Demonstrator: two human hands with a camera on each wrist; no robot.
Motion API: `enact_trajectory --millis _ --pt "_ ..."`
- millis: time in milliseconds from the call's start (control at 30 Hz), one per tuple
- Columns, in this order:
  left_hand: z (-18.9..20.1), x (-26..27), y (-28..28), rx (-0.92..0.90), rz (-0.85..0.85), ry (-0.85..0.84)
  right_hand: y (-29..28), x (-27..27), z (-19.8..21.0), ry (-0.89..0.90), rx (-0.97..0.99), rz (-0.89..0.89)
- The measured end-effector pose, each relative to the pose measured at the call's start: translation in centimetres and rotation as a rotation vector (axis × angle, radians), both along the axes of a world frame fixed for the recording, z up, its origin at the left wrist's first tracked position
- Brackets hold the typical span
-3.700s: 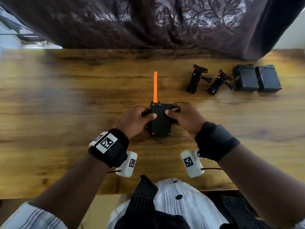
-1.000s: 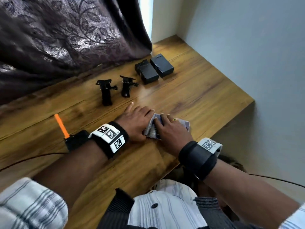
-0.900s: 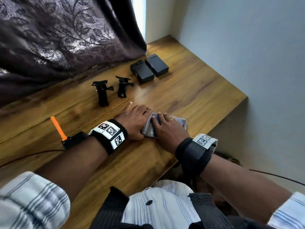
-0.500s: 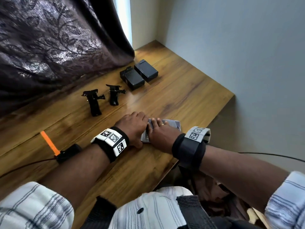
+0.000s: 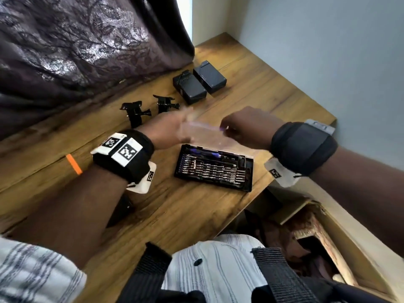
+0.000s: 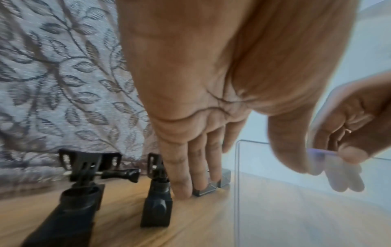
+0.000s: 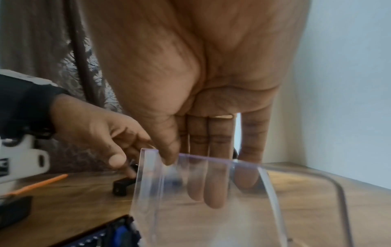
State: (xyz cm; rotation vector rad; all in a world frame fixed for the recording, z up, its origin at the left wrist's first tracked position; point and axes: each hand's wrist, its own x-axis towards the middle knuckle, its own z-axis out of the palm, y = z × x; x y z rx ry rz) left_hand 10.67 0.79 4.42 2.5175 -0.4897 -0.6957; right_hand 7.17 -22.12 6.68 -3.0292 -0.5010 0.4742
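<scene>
Lid [image 5: 205,134]: clear thin plastic, held off the bench [image 5: 196,215] between the two hands, over the far edge of its tray [image 5: 214,169]. Right hand [image 5: 249,125] grasps the lid's top edge, thumb on the near face and fingers [image 7: 217,133] behind it. Left hand [image 5: 166,130] is released, fingers straight. Its thumb hangs at the lid's left edge; contact cannot be told.

Handling (judged): light, stiff and smooth, so liable to slip from a fingertip pinch. It may scratch or crack if dropped. Best taken by the edges or rim walls, not the flat face.

Count:
- lid 1
- tray 1, under the right wrist, bits in rows too small to count
- driver [image 5: 203,153] 1, in the tray
- clamps [image 5: 135,112] 2, beyond the left fingertips
- boxes [image 5: 189,87] 2, further out
- orange strip [image 5: 74,164] 1, beside the left wrist
</scene>
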Motion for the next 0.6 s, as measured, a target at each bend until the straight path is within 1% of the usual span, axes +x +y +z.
enact_trajectory --millis 100,167,267,367,467,500,600 --pt "-0.9 -0.7 0.5 -0.042 0.159 -0.116 -1.0 2.3 -1.8 -0.012 0.014 -0.089" --pt "-1.9 -1.7 0.5 -0.025 0.181 -0.149 -1.2 3.7 -3.3 0.015 0.038 -0.136" --pt "-3.3 -3.4 0.0 0.058 0.121 -0.220 -1.3 5.3 -5.0 0.064 0.035 -0.157" --pt "-3.6 -4.3 -0.7 0.093 0.041 -0.288 -1.3 6.0 -6.1 0.098 0.050 -0.146" --pt "-3.2 -4.0 -1.8 0.070 -0.029 -0.227 -1.5 6.2 -6.4 0.119 0.101 -0.160" --pt "-3.1 -3.8 -2.2 0.086 -0.064 -0.210 -1.7 6.2 -6.4 0.122 0.120 -0.165" --pt "-3.1 -3.3 -3.5 0.157 -0.167 -0.229 -2.4 5.9 -6.4 0.139 0.183 -0.179"
